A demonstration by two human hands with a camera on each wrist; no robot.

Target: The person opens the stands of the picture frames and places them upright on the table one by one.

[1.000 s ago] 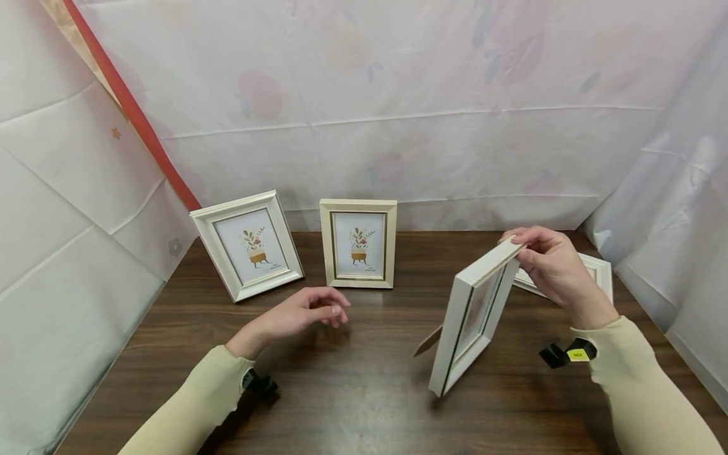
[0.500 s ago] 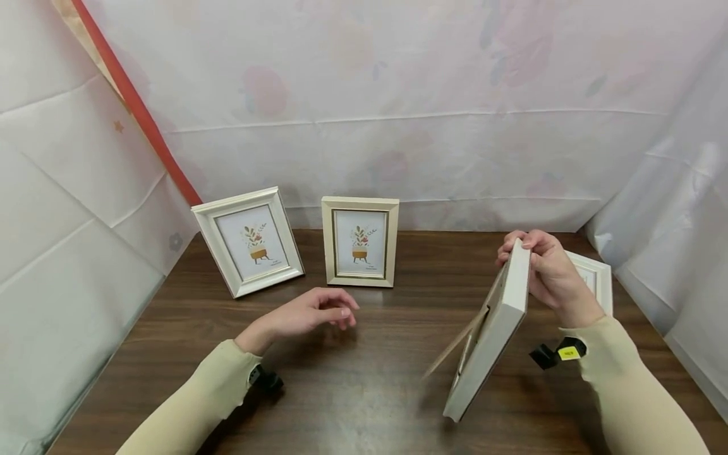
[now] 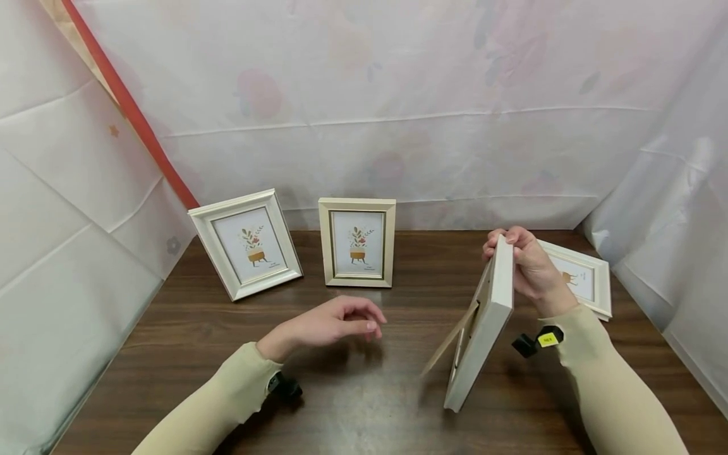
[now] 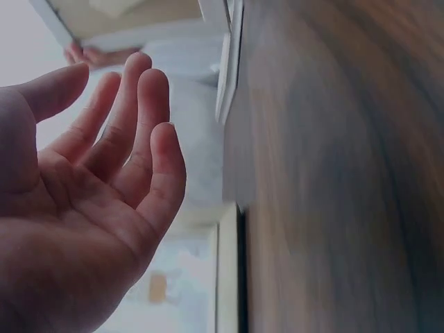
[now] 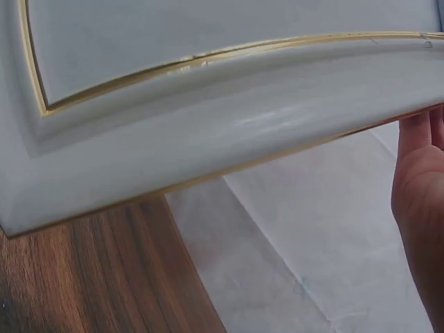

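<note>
My right hand grips the top of a white picture frame on the right side of the table. The frame leans edge-on toward the head view, and its brown support leg sticks out to the left. The right wrist view shows its white border with gold trim close up, with the hand at the right edge. My left hand hovers left of the frame, fingers loosely bent around nothing. In the left wrist view, this hand shows its palm.
Two frames with plant pictures stand at the back: a tilted white one and an upright cream one. Another white frame lies behind my right hand. Printed white cloth encloses the dark wooden table.
My right hand has turned the held frame from its front-side view to edge-on, its back now facing left, then shifted slightly left. My left hand has moved right, nearer to it.
</note>
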